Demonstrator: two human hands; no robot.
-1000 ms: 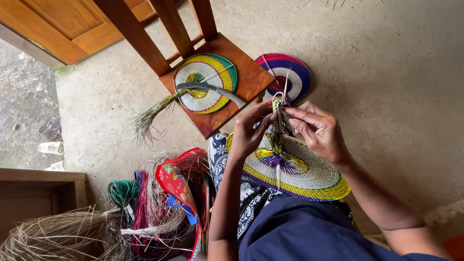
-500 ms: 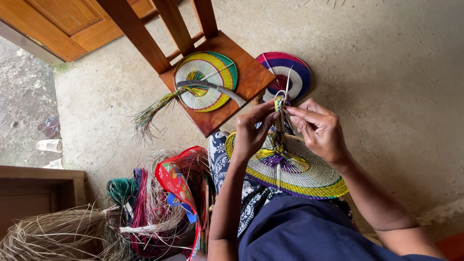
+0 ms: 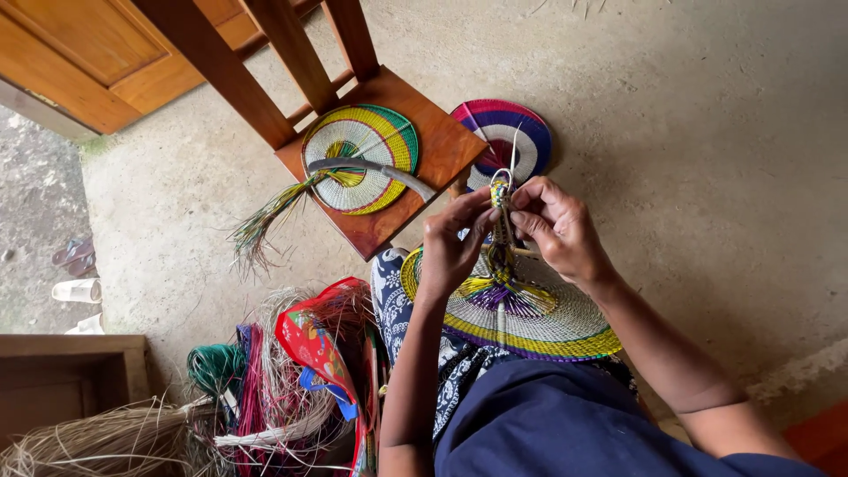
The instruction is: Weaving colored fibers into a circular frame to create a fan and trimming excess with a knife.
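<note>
A round woven fan in white, yellow, green and purple rests on my lap. Its braided handle stands upright between my hands. My left hand pinches the handle from the left. My right hand pinches it from the right near the top, where thin pale strands stick up. Both sets of fingertips meet at the handle.
A wooden chair ahead carries another woven fan with loose green strands and a curved knife across it. A purple and pink fan lies on the concrete floor. Bundles of coloured and pale fibre are piled at my left.
My hands have closed in tighter on the top of the handle, and the view has shifted slightly left and down.
</note>
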